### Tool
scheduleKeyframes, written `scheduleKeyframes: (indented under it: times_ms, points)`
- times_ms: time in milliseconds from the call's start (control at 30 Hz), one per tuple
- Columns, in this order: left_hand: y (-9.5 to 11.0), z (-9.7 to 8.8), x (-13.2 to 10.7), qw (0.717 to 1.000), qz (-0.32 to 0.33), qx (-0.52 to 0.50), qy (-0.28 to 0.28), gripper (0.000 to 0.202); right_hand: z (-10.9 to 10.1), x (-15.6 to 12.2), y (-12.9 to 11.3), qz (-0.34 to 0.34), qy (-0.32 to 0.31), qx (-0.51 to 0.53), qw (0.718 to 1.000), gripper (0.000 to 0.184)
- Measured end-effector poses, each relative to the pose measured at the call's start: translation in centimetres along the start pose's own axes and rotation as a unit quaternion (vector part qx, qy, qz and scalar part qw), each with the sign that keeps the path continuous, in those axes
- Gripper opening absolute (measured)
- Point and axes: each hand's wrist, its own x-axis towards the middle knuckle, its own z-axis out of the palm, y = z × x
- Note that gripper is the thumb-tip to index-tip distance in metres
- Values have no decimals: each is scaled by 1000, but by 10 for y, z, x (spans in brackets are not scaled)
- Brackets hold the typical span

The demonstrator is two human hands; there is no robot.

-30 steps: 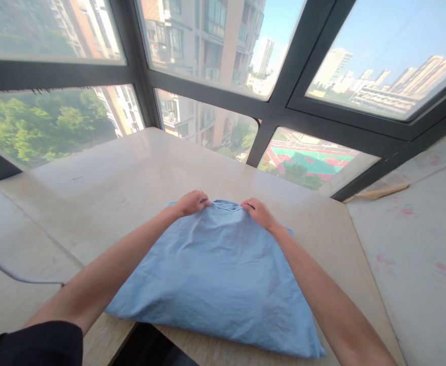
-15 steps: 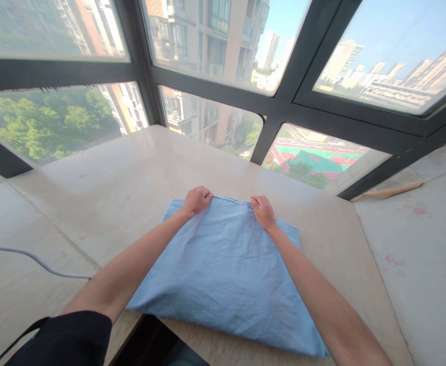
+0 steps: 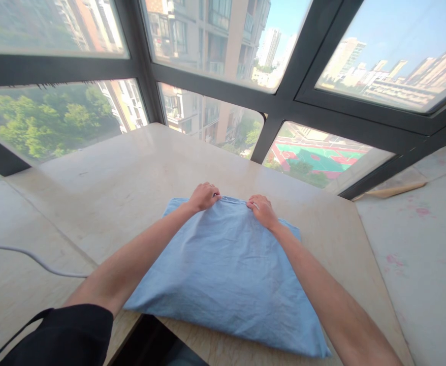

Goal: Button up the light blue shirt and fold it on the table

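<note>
Light-blue, rectangular fabric piece (image 3: pixel 226 269) lies toward the near edge of the pale marbled tabletop (image 3: pixel 104 208). Left hand (image 3: pixel 205 196) and right hand (image 3: pixel 261 209), fingers closed, pinch its far edge. Apparent step: edge handling; next move calls for even tension.

The cloth (image 3: pixel 226 274) is plain light blue, the sleeve (image 3: pixel 70 333) black, the wallpaper (image 3: pixel 423 249) pink-flowered white.

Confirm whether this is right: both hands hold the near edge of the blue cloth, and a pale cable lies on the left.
Wrong edge: the head view shows the left hand and right hand holding the far edge of the blue cloth, toward the windows. The pale cable does lie on the left.
</note>
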Motion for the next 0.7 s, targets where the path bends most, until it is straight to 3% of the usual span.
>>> scheduleKeyframes:
  times_ms: [433,700]
  points:
    - [2,11,-1,999,-27,8,23,25,12,-3,-5,37,30,-7,999,19]
    - [-5,23,-12,993,-96,42,48,38,30,-9,-13,68,47,-75,994,19]
